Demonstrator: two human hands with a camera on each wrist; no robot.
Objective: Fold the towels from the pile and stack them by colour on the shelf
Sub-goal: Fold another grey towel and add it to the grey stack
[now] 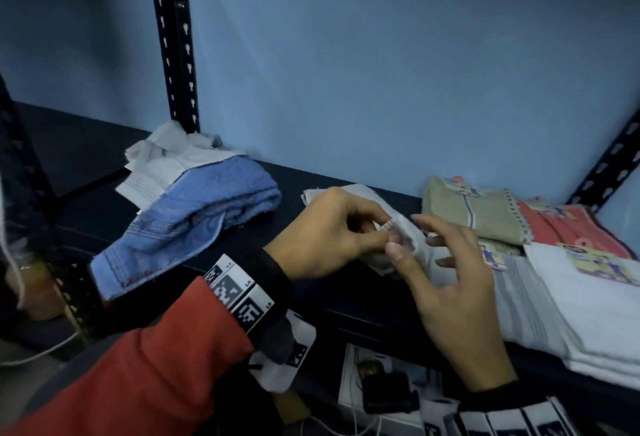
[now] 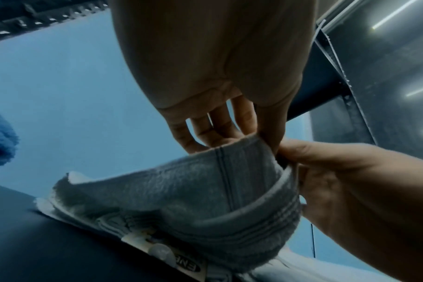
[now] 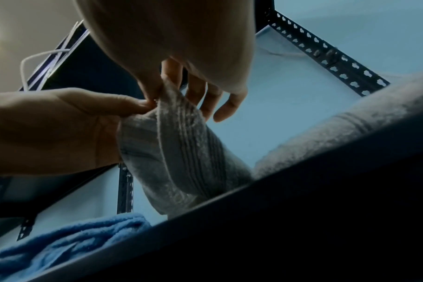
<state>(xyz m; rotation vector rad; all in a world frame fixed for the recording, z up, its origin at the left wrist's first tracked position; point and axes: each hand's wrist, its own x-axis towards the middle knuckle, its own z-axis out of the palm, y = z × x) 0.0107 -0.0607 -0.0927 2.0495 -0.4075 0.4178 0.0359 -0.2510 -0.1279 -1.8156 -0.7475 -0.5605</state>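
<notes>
A whitish-grey towel (image 1: 360, 194) lies on the dark shelf (image 1: 291, 181), one end lifted between my hands. My left hand (image 1: 384, 231) pinches its ribbed hem between thumb and fingers. My right hand (image 1: 405, 238) pinches the same edge just beside it with thumb and forefinger, its other fingers spread. The left wrist view shows the towel (image 2: 205, 190) curling up from the shelf to the left hand (image 2: 266, 141), with the right hand (image 2: 350, 181) at its side. In the right wrist view the towel (image 3: 181, 152) hangs from the right hand (image 3: 162, 89).
The unfolded pile sits at the left: a blue towel (image 1: 207, 213) over white ones (image 1: 166, 161). Folded stacks stand at the right: beige (image 1: 474, 210), pink (image 1: 571, 227), white (image 1: 588, 314). A perforated upright (image 1: 176, 37) rises behind the pile. A box and a black device (image 1: 388, 390) lie below.
</notes>
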